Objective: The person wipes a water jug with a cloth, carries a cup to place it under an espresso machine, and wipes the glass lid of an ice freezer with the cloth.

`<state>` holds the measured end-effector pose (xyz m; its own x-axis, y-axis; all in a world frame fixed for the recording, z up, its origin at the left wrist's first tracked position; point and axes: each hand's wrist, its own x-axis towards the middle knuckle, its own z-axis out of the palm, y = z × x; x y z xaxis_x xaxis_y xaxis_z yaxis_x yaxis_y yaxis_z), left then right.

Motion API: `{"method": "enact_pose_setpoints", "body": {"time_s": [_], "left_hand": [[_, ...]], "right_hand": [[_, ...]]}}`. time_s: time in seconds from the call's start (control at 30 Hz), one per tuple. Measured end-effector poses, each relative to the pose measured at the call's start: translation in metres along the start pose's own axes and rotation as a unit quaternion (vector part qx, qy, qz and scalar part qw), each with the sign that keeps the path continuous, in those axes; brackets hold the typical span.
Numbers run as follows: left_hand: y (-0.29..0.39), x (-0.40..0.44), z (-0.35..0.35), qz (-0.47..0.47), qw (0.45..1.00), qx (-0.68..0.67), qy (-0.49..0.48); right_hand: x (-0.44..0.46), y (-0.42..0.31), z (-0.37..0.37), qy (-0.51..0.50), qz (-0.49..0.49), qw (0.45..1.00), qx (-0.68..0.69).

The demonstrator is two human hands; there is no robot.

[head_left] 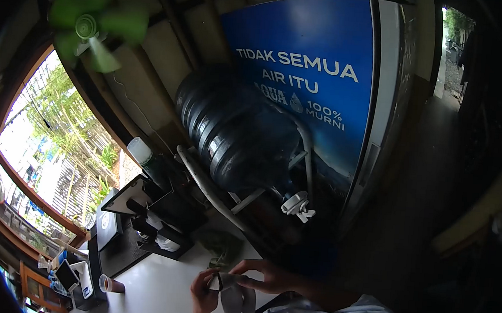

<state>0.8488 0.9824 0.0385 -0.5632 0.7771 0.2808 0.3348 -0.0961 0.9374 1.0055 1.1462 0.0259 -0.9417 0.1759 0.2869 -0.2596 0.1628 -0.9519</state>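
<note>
My left hand (pixel 202 288) is closed, fingers and thumb pinching one end of a small pale grey object (pixel 228 280) low in the view. From the other side my right hand (pixel 261 275) reaches over, its fingertips closed on the same object's other end. A rounded grey-white thing (pixel 232 302) hangs or stands just below; whether it is part of the held object I cannot tell. Behind the hands a dark greenish cloth-like heap (pixel 221 244) lies on the white tabletop (pixel 164 278).
A large water jug (pixel 229 137) lies tilted in a metal stand (pixel 205 188), its white tap (pixel 297 205) pointing down. To the left are a cup (pixel 111 284), a black holder (pixel 163 243) and a laptop-like panel (pixel 106 228). A green fan (pixel 86 27) and blue fridge (pixel 306 38) stand behind.
</note>
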Motion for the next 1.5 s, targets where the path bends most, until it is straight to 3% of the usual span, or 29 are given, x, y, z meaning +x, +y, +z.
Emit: {"method": "enact_pose_setpoints", "body": {"time_s": [0.07,0.13,0.17,0.2,0.3,0.4,0.5,0.53,0.6,0.67,0.73,0.8,0.87,0.93,0.97,1.07,1.17,1.27,1.37,1.47,1.5], "left_hand": [[-0.005,0.005,-0.014,0.003,0.997,-0.009,-0.076],[0.003,0.012,-0.013,0.003,0.987,-0.061,-0.150],[0.005,0.016,-0.013,-0.031,0.980,-0.064,-0.186],[0.014,0.027,-0.015,0.075,0.964,0.123,-0.223],[0.028,0.040,-0.017,0.040,0.966,0.117,-0.226],[0.037,0.047,-0.016,0.048,0.975,0.059,-0.208],[0.043,0.052,-0.020,-0.023,0.987,0.020,-0.156],[0.047,0.057,-0.021,0.004,0.989,0.039,-0.140],[0.057,0.073,-0.020,0.060,0.989,0.077,-0.110],[0.070,0.091,-0.017,0.031,0.995,0.012,-0.096],[0.085,0.112,-0.011,0.001,0.995,-0.052,-0.081],[0.098,0.147,0.002,-0.005,0.990,-0.123,-0.073],[0.116,0.184,0.026,-0.004,0.990,-0.136,-0.036],[0.106,0.223,0.044,-0.022,0.986,-0.167,0.001],[0.099,0.233,0.053,-0.037,0.976,-0.213,0.017],[0.067,0.254,0.059,-0.053,0.964,-0.260,-0.009],[0.049,0.247,0.057,-0.085,0.961,-0.262,-0.016],[0.035,0.237,0.048,-0.039,0.962,-0.262,-0.058],[0.034,0.229,0.049,0.039,0.991,-0.130,-0.017],[0.035,0.227,0.054,0.116,0.993,0.013,0.014],[0.037,0.227,0.057,0.135,0.989,0.059,0.017]], "right_hand": [[-0.002,0.021,0.005,0.030,0.024,0.975,0.221],[0.002,0.003,0.014,0.089,0.099,0.890,0.436],[0.006,0.001,0.018,0.095,0.097,0.947,0.291],[0.009,0.001,0.014,0.056,0.115,0.962,0.241],[0.006,0.006,-0.009,-0.021,0.164,0.981,0.098],[-0.006,-0.005,-0.021,-0.001,0.138,0.989,0.058],[-0.005,-0.041,-0.036,0.113,0.016,0.993,0.019],[-0.006,-0.052,-0.042,0.147,0.005,0.989,-0.031],[-0.006,-0.075,-0.060,0.217,-0.019,0.967,-0.133],[0.004,-0.101,-0.083,0.290,-0.081,0.932,-0.200],[0.022,-0.145,-0.108,0.355,-0.040,0.909,-0.216],[0.062,-0.159,-0.150,0.405,-0.214,0.823,-0.337],[0.106,-0.179,-0.195,0.395,-0.232,0.798,-0.392],[0.149,-0.171,-0.232,0.447,-0.276,0.621,-0.581],[0.158,-0.160,-0.240,0.436,-0.228,0.601,-0.630],[0.160,-0.124,-0.201,0.323,-0.174,0.756,-0.543],[0.149,-0.102,-0.179,0.300,-0.193,0.589,-0.725],[0.153,-0.090,-0.223,0.336,-0.137,0.756,-0.545],[0.153,-0.070,-0.241,0.401,-0.031,0.795,-0.453],[0.140,-0.101,-0.182,0.291,-0.183,0.602,-0.721],[0.136,-0.110,-0.177,0.243,-0.217,0.592,-0.737]]}}
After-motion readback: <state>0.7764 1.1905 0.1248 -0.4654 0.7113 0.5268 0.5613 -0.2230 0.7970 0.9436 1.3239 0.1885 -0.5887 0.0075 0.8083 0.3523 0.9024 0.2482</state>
